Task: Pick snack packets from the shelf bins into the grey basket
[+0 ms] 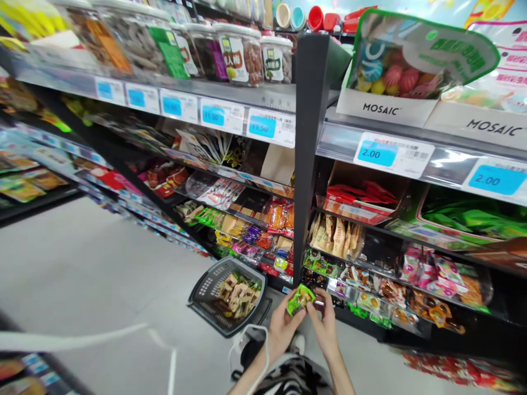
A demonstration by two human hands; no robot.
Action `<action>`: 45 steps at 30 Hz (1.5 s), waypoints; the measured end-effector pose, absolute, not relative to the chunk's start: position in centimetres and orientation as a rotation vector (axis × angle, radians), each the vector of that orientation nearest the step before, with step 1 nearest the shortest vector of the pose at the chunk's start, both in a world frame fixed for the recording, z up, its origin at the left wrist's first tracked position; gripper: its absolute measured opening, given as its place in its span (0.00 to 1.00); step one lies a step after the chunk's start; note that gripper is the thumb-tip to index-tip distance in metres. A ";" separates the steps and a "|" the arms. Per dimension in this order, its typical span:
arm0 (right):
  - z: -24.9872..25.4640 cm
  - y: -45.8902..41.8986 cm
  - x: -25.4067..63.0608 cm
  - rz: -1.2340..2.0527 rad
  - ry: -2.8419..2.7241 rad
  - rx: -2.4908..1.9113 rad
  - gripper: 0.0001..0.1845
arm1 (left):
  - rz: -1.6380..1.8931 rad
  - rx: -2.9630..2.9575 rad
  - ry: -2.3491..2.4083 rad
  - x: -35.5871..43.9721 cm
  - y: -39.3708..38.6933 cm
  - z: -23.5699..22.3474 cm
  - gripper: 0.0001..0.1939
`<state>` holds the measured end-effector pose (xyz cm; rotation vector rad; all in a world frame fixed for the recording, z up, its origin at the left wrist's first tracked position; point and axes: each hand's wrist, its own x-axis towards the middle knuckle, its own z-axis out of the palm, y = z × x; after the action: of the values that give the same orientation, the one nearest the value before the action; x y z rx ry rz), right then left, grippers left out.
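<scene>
A small green snack packet (300,299) with a yellowish picture on it is held up between both hands, low in front of the shelves. My left hand (283,322) is closed around its left side. On the right edge, the fingers of my right hand (323,321) pinch the same packet, with the thumbs close together. To the left, on the floor, stands a dark grey shopping basket (202,286) holding several tan snack packets (239,296). Just beyond my hands are trays of small green packets (321,264) like the held one.
A black shelf post (305,164) rises straight ahead between two shelf units. Plastic jars (239,55) line the upper left shelf, and a MOSAIC carton (385,107) sits upper right. A white cable (267,343) loops by my left forearm. Grey floor (123,258) stretches left.
</scene>
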<state>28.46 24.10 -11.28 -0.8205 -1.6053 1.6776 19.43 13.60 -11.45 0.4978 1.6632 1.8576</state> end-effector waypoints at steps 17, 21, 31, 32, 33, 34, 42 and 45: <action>-10.6 23.3 28.5 1.693 -1.405 -0.965 0.17 | 1.819 0.094 1.369 21.5 12.5 -10.8 0.34; -10.5 23.3 28.7 1.711 -1.347 -0.998 0.18 | 1.821 0.140 1.376 21.4 12.5 -10.9 0.31; -10.9 23.3 29.4 1.679 -1.310 -0.982 0.18 | 1.870 0.198 1.441 22.1 12.0 -11.3 0.26; -11.0 23.3 29.4 1.673 -1.330 -0.970 0.18 | 1.888 0.211 1.470 22.1 12.0 -11.4 0.23; -11.2 23.3 29.4 1.666 -1.356 -0.958 0.18 | 1.906 0.235 1.507 22.1 12.0 -11.5 0.20; -11.3 23.2 29.4 1.658 -1.382 -0.946 0.18 | 1.925 0.272 1.554 22.2 12.0 -11.6 0.17; -11.4 22.7 30.3 1.917 -1.323 -0.923 0.30 | 1.910 1.264 2.087 21.9 12.4 -11.1 0.10; -10.7 22.4 30.8 2.189 -1.146 -0.786 0.32 | 1.885 1.710 2.094 22.0 12.7 -11.1 0.16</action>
<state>30.80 22.45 -10.72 -0.7864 -1.1464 2.1894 21.98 12.66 -11.11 1.7102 2.0943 1.8847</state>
